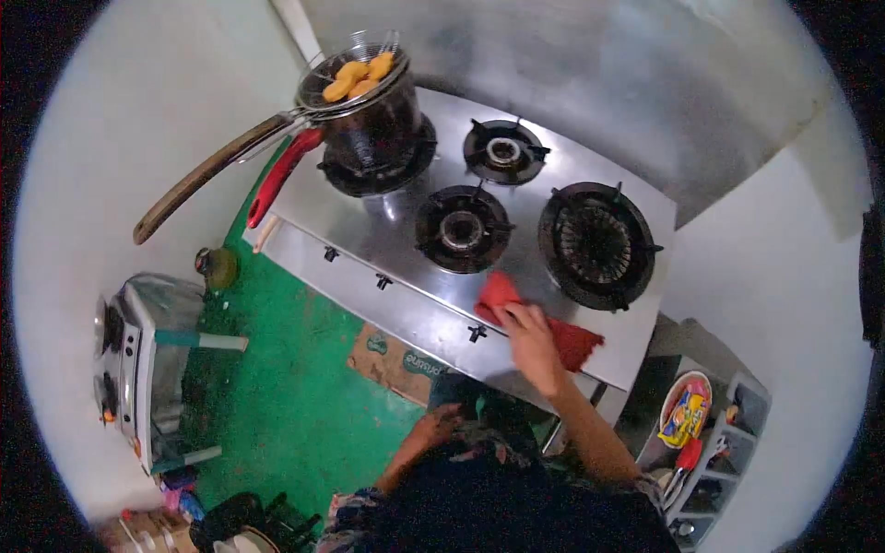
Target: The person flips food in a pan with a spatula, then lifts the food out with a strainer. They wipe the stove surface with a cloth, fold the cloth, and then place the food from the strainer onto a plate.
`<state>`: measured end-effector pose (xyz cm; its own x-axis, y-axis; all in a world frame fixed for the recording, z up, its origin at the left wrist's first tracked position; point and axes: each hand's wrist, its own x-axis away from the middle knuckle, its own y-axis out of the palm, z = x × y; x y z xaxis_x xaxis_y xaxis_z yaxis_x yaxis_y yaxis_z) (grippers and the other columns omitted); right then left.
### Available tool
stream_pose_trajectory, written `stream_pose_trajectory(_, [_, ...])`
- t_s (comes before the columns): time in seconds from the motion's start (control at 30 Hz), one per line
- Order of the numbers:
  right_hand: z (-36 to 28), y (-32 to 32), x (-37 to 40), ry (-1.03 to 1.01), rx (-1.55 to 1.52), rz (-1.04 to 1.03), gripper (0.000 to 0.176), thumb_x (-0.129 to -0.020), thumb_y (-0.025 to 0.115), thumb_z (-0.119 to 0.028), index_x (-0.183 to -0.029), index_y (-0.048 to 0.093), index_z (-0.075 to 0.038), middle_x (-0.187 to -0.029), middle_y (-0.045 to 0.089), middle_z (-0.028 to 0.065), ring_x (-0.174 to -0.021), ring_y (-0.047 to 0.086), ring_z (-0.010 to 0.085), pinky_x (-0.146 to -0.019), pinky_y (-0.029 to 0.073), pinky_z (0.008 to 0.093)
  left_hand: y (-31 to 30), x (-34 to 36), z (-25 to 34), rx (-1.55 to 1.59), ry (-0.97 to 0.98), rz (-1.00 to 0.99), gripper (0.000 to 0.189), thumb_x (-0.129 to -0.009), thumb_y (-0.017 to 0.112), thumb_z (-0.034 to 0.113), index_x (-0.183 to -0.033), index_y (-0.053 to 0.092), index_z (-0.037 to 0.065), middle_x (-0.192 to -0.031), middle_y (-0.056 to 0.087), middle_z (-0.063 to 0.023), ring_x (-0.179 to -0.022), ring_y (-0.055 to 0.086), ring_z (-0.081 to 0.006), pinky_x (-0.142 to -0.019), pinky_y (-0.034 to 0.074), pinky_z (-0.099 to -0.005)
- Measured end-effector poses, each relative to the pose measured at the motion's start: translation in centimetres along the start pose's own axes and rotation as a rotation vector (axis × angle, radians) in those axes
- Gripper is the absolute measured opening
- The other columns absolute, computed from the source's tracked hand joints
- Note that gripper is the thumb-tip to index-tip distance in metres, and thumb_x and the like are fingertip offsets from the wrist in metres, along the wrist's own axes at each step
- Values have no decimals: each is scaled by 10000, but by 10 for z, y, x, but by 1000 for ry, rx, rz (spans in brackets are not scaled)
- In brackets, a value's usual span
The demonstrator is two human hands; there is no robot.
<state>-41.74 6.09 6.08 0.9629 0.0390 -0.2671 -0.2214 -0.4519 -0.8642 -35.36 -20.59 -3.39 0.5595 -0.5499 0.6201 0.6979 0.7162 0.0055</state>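
My right hand [527,334] is on a red cloth [576,345], its fingers closed over the fabric and pressing it to the front edge of a stainless steel gas stove [364,221]. Part of the cloth spreads to the right of the hand, and another fold sticks out beyond the fingertips. Lower down, my left hand [435,428] is close to my leg, and its fingers are too dark to make out. Just behind the cloth are a front burner [462,230] and a larger, wide burner [597,245]. A control knob [477,333] sits on the front panel beside the cloth.
A dark pot [373,138] with a red handle [281,180] stands on the left burner. Strainers holding orange-yellow fried pieces [355,78] rest over it, a long handle [207,180] jutting left. Flattened cardboard [392,366] lies on the green floor [286,350]. A divided grey tray [719,461] is at right.
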Motion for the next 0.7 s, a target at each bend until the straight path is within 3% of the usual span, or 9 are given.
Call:
stream_pose_trajectory(0.03, [9,-5,16,73,30,-11,481,-684,509,51,-1159,549,-11,-1123,527,139,-967,494,329,-856,420,402,-1,9,0,213,-111,5,428,-890,566,252,-1238,489,14,-1167,569,-134,-1044,550,-229,-888,449,-343])
stream_pose_trajectory(0.07, [19,-10,34,148,63,-17,480,-682,512,54,-1157,550,-11,-1125,526,138,-967,495,330,-856,415,411,-3,16,1,215,-106,23,428,-890,566,252,-1238,489,14,-1167,569,-134,-1044,550,-229,-888,449,-343])
stream_pose_trajectory(0.17, [20,-21,63,121,76,65,498,-679,518,65,-1171,541,-11,-1134,521,131,-970,496,330,-851,409,429,-11,36,-23,52,-45,187,410,-895,571,236,-1237,495,22,-1153,572,-113,-1050,538,-200,-900,435,-316])
stream_pose_trajectory(0.27, [0,-8,50,106,106,70,506,-677,525,70,-1178,532,0,-1126,516,138,-973,491,335,-851,404,426,-33,32,-63,310,-102,201,406,-897,571,249,-1231,504,28,-1159,572,-100,-1071,519,-186,-936,402,-300])
stream_pose_trajectory(0.53, [-103,96,-81,37,25,75,447,-715,492,61,-1158,535,22,-1144,496,146,-999,471,350,-895,388,383,-128,17,-30,123,112,215,426,-880,600,249,-1234,497,33,-1123,585,-67,-1058,519,-158,-938,391,-293])
stream_pose_trajectory(0.7, [-154,150,-194,40,126,220,424,-720,529,-13,-1142,551,19,-1152,514,151,-1073,461,344,-950,349,450,-224,49,-48,104,68,224,387,-886,586,237,-1200,510,23,-1117,590,-76,-1050,528,-159,-921,404,-303])
